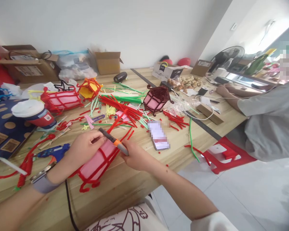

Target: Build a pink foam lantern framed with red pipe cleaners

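Note:
A lantern (pixel 93 164) with pink panels and a red pipe-cleaner frame lies tilted on the table before me. My left hand (pixel 85 147) is closed at its upper edge, though the tool partly hides the fingertips. My right hand (pixel 137 155) grips a slim tool (pixel 116 143) with a dark end and an orange and grey handle; its exact kind is unclear. The tool's dark end crosses over the lantern, right by my left fingers. Red pipe cleaners (pixel 120 109) stick out and lie in a pile just behind.
A blue glue gun (pixel 54 152) and a lidded cup (pixel 35 114) stand left. Finished lanterns (pixel 61 99) and a dark-framed lantern (pixel 156 99) sit farther back. A phone (pixel 158 136) lies to the right. Beyond a red stool (pixel 223 155), a person in grey (pixel 272 118) works at the table.

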Motion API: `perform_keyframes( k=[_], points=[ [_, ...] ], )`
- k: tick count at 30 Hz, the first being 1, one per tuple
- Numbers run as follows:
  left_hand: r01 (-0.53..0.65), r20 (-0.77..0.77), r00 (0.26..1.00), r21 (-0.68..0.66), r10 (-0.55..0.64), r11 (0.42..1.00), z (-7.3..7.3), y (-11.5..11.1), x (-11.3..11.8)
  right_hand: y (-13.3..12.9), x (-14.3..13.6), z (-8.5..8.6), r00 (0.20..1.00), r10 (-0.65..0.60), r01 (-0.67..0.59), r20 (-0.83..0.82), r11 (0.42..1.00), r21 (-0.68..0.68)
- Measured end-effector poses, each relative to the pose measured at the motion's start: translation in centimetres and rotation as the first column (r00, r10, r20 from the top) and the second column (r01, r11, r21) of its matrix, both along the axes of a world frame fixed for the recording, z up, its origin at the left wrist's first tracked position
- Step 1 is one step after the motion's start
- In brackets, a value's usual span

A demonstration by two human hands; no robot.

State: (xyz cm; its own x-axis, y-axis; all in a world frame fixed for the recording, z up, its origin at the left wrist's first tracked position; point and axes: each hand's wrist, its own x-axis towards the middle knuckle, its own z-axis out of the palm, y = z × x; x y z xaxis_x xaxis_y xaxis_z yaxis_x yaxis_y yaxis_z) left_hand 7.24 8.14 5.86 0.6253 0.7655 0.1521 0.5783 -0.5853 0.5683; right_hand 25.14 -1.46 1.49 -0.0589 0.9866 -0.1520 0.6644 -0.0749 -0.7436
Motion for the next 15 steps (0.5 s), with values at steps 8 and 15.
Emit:
perform_keyframes(
  k=[8,15],
  points=[
    [0.079,0.006,0.997,-0.046,-0.079,0.996,-0.4,0.3,-0.4,-0.2,0.8,1.3,0.877,0.019,-0.194,-0.479,0.928,-0.318],
    [0.042,-0.034,0.999,0.073,-0.039,0.996,-0.1,0.3,-0.4,0.0,0.4,1.7,0.966,0.025,-0.074,-0.256,0.980,-0.183]
  ],
)
